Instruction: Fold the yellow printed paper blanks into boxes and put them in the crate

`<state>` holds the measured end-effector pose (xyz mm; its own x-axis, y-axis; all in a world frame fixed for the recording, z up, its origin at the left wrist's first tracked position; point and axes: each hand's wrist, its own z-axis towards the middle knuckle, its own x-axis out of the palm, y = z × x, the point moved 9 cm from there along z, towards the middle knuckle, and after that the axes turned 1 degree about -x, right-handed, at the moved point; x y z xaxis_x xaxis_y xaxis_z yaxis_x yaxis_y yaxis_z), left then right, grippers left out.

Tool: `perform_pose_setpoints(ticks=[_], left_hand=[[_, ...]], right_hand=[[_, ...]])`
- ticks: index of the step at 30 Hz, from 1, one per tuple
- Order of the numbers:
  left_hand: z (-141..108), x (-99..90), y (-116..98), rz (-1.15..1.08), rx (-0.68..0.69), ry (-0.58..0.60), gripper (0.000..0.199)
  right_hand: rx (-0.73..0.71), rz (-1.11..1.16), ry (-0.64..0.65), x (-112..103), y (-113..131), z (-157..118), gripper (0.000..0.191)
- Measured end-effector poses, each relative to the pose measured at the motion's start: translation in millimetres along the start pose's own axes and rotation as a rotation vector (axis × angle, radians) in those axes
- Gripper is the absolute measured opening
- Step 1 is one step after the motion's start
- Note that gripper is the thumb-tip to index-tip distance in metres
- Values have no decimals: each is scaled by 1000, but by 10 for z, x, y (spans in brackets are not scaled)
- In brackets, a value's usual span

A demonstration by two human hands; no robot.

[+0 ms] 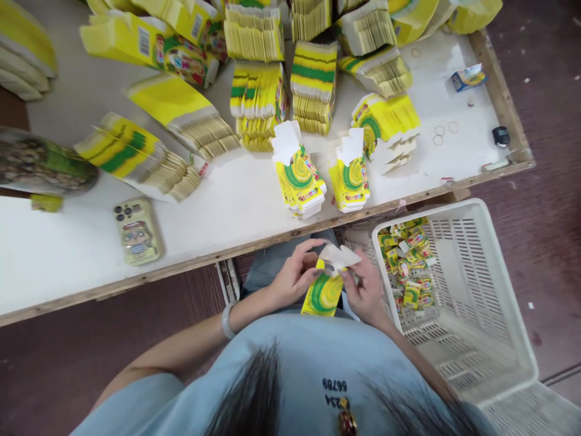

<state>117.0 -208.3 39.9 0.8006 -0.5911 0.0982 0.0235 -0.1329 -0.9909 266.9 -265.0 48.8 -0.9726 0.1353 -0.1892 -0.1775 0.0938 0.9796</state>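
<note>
Between my two hands, in front of my chest, is a yellow and green printed carton (323,295) with its white end flaps (338,255) standing up. My left hand (297,270) grips the carton's left side near the flaps, thumb toward its face. At the right, my right hand (364,287) pinches the edge by the flaps. On the table just beyond lie two stacks of flat cartons, a left stack (299,178) and a right stack (351,175), their white flaps pointing away from me.
Many bundles of yellow cartons (313,79) cover the table's far side. A phone (137,232) lies at left, near a large jar (43,162). Right of my hands stands a white plastic basket (476,266) with small yellow boxes (411,254) inside. The table's wooden edge (254,245) runs before me.
</note>
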Motion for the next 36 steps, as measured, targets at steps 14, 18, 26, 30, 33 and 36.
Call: perform_pose_setpoints(ticks=[14,18,26,30,33,36], left_hand=[[100,-58,-370,304,168,19,35],[68,-68,-314,398,249,-29,42],[875,-571,-852,868,491,-146,51],[1651,-1463,-1108,920,398,-488,57],[2136,-1798,-997,886,339,-403,47],[2464,-2018,-783,865,233,-271,48]], right_hand=[[272,487,229,276,27,18,40],[335,596,384,320,17,20,48],[191,-55,-104,-692,-122,171,36],[136,-647,-425,-1728,48,79,61],[97,-913,-503,-1990,127,-14,82],[36,-842,-448,-1850,53,25,76]])
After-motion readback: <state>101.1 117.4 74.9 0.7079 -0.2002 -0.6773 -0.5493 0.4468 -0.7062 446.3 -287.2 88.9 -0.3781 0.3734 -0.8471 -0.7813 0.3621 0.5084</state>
